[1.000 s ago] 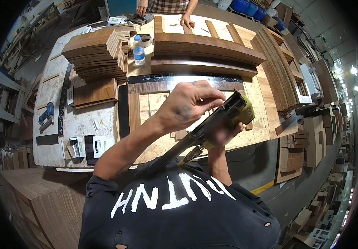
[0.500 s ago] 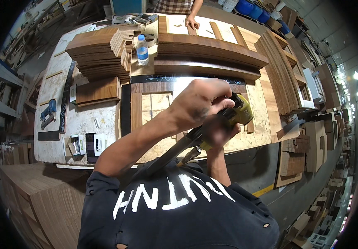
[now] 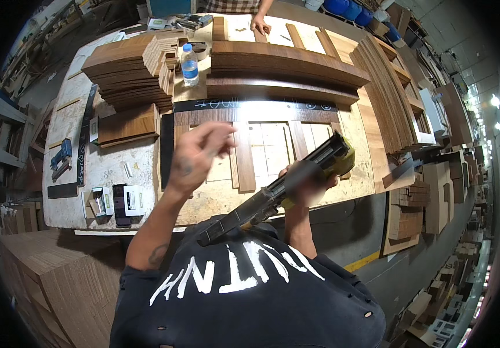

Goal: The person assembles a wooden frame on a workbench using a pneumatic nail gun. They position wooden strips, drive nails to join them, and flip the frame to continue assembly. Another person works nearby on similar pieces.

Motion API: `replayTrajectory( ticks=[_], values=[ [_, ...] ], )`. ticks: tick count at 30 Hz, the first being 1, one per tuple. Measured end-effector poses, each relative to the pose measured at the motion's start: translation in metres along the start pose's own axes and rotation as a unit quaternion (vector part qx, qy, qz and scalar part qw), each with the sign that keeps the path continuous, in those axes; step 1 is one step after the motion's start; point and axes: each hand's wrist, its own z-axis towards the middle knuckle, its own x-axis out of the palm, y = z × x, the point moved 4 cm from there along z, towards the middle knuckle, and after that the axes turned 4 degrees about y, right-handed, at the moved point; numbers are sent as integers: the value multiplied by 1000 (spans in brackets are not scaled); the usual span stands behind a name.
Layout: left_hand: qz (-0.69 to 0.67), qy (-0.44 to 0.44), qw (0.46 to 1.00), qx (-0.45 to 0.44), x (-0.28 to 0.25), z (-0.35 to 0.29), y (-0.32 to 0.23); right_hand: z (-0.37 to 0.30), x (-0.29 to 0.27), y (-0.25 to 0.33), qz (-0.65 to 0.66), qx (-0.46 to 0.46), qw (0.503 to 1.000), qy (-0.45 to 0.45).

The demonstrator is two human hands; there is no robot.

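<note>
My right hand [image 3: 307, 181] grips a yellow and black pneumatic nail gun [image 3: 296, 180], held tilted above the near edge of the workbench [image 3: 111, 168], its long magazine pointing down toward my chest. My left hand [image 3: 195, 155] hovers with nothing in it and its fingers apart, left of the gun, over the left side of a wooden frame [image 3: 244, 148] of dark slats lying on a light board. A black metal square [image 3: 169, 148] borders the frame's left and far edges.
Stacks of brown wood panels [image 3: 125, 69] and curved pieces [image 3: 285, 64] fill the far half of the bench, with a water bottle [image 3: 189, 65] between them. A blue stapler [image 3: 60, 158] and small boxes [image 3: 113, 200] lie left. Another person's hand [image 3: 258, 24] rests at the far edge.
My left hand has let go of the top of the nail gun and swung left, opening over the frame. The gun stays in my right hand, tilted the same way.
</note>
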Motion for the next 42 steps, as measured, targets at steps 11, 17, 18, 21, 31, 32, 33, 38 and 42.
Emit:
replayTrajectory(
  ticks=[11, 17, 18, 21, 31, 32, 33, 38, 42],
  values=[
    [-410, -184, 885, -123, -16, -123, 107, 31, 75, -7, 128, 45, 986, 100],
    [-448, -180, 872, -75, -14, -113, 83, 36, 101, -13, 90, 47, 990, 98],
    [-453, -184, 869, -72, -17, -115, 82, 35, 97, -12, 81, 49, 990, 108],
    [-469, -195, 858, -80, -14, -123, 81, 32, 109, -3, 90, 61, 988, 109],
    [-484, -218, 840, -114, 4, -144, 83, 31, 129, -10, 103, 22, 972, 211],
    [-486, -217, 839, -110, 4, -144, 82, 32, 132, -10, 114, 15, 969, 217],
    [-486, -215, 840, -110, 4, -144, 81, 32, 135, -10, 108, 12, 970, 218],
    [-485, -206, 844, -99, 6, -143, 77, 33, 136, -4, 75, 12, 971, 228],
    [-491, -213, 840, -82, 2, -130, 68, 30, 145, -6, 92, 13, 973, 213]
  ],
)
